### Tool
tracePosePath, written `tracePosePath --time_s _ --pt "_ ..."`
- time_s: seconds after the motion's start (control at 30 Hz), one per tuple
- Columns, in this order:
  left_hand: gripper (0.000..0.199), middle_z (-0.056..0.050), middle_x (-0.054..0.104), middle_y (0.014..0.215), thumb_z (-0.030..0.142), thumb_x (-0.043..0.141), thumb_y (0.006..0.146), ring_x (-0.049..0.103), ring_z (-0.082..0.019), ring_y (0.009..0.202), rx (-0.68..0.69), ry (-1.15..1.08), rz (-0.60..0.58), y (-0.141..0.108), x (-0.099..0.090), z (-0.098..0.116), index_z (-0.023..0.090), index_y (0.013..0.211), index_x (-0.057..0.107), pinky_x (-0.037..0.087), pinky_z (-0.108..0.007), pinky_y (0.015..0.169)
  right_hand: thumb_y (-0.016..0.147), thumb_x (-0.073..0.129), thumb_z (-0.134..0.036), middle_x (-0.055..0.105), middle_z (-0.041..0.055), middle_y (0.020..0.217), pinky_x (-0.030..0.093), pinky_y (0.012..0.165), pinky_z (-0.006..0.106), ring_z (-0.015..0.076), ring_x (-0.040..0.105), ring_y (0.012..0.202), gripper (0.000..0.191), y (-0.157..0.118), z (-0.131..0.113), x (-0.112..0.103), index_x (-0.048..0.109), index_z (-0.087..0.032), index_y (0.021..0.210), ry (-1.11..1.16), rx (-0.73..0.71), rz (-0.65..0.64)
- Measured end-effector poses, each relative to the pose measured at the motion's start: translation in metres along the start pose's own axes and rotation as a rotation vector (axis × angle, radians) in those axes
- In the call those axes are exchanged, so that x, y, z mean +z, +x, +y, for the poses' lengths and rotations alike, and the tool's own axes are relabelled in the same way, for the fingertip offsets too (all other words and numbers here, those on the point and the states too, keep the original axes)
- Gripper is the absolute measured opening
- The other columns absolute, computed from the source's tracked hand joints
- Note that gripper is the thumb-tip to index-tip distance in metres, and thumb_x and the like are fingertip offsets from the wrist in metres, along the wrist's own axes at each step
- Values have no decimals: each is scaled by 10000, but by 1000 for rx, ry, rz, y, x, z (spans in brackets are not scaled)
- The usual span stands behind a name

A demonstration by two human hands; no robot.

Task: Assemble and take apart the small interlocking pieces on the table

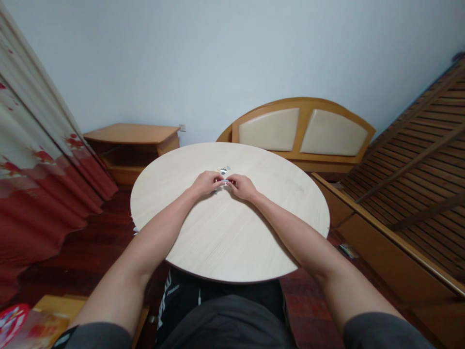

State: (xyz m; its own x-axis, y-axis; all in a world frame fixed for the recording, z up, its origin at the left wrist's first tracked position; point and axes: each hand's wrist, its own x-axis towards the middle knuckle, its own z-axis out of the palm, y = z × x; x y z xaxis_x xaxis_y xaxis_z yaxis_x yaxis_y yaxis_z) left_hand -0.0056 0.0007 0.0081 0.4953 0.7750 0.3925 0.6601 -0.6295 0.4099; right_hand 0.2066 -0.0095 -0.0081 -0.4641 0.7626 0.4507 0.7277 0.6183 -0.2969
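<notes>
Over the middle of the round pale table (232, 242), my left hand (208, 183) and my right hand (241, 186) meet almost fingertip to fingertip. Both pinch a small, light grey-white piece (225, 181) between them; it is too small to tell its kind. Just beyond the fingers lie several small flat pieces (223, 171), dark, white and yellowish. Another little grey piece (215, 192) shows under my left hand, partly covered by it. My fingers hide most of what they hold.
A wooden cabinet (134, 132) stands back left beside a red and white curtain (43, 160). Behind the table is a padded headboard (269, 130); a wooden bed frame (385, 242) and slats (417, 140) fill the right. A cardboard box (58, 310) sits low at the left.
</notes>
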Motion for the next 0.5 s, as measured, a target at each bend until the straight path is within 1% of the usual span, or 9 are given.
tracePosePath --time_s 0.17,0.37,0.5 --pt "254 -59 775 881 361 661 894 647 -175 760 10 1 -13 0 1 -1 177 996 804 454 -271 718 996 534 -245 775 86 1067 467 819 288 214 676 922 265 0 0 1 758 -201 1130 -16 40 13" --pt "255 -63 779 884 358 662 888 645 -177 771 14 1 -27 0 0 0 178 1001 804 457 -270 728 977 522 -185 770 92 1168 487 882 306 233 687 1021 313 1 5 4 746 -206 1195 -14 48 21" --pt "241 -64 777 880 354 661 894 645 -179 768 0 22 -10 -1 0 1 179 982 801 456 -272 721 982 523 -197 771 93 1155 488 880 305 226 687 996 303 1 5 4 750 -202 1183 5 40 24"
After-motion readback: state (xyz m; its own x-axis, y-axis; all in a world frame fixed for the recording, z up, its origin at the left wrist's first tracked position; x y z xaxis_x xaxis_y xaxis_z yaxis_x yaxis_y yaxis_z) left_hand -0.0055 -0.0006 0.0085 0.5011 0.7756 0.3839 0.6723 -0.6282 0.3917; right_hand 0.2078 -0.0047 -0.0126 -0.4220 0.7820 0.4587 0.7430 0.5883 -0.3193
